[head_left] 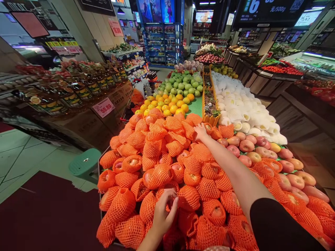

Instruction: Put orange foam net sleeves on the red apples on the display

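Supermarket fruit stand [198, 107], both hands [162, 214] at orange-netted fruit [159, 176], oranges [173, 109] beyond.

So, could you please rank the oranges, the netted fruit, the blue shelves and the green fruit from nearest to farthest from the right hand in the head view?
From the right hand:
1. Netted fruit: right at the hand.
2. Oranges: just beyond, to the left.
3. Green fruit: behind the oranges.
4. Blue shelves: in the background.
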A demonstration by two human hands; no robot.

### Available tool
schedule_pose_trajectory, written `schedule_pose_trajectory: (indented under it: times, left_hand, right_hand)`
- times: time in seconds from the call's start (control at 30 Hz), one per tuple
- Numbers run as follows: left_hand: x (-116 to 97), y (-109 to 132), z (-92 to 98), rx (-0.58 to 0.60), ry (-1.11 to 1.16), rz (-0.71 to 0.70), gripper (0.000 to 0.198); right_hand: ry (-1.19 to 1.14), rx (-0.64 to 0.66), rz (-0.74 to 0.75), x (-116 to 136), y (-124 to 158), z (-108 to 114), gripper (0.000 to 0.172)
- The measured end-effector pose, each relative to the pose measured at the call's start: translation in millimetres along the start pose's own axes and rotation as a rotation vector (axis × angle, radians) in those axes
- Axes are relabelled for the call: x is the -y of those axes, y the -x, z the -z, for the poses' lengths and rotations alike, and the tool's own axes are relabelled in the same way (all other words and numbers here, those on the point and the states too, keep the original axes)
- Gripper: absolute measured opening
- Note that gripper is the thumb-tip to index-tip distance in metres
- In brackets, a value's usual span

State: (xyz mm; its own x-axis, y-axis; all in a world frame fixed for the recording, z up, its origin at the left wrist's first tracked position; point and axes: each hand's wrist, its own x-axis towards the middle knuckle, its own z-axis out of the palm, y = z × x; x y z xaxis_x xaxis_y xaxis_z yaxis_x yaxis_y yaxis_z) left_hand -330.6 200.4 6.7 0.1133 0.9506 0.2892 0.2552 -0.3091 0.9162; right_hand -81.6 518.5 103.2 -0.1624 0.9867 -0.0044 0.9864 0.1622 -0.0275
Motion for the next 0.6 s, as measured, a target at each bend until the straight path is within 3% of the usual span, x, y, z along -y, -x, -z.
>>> schedule_pose_trajectory:
  times: [0.17, 0.3, 0.37, 0.47, 0.6]
  left_hand:
    - [-9, 4, 6.9, 0.004, 0.01, -0.03, 0.014]
    - [-19, 7, 2.3, 0.037, 0.052, -0.007, 0.016]
    - [-24, 7, -4.8, 0.077, 0.105, 0.041, 0.017]
    - [-33, 5, -22.1, 0.199, 0.31, 0.167, 0.03]
    - [-45, 5, -51.3, 0.332, 0.776, 0.277, 0.084]
  right_hand:
    - [-0.013, -0.19, 0.016, -14, 52, 37, 0.076]
    - [-0.321, -0.403, -0.154, -21, 128, 61, 0.09]
    - [-0.506, -0.447, -0.154, -16, 176, 65, 0.091]
    - [-0.741, -0.341, 0.02, 5, 246, 56, 0.085]
    - [-0.803, -0.179, 0.13, 46, 319, 20, 0.086]
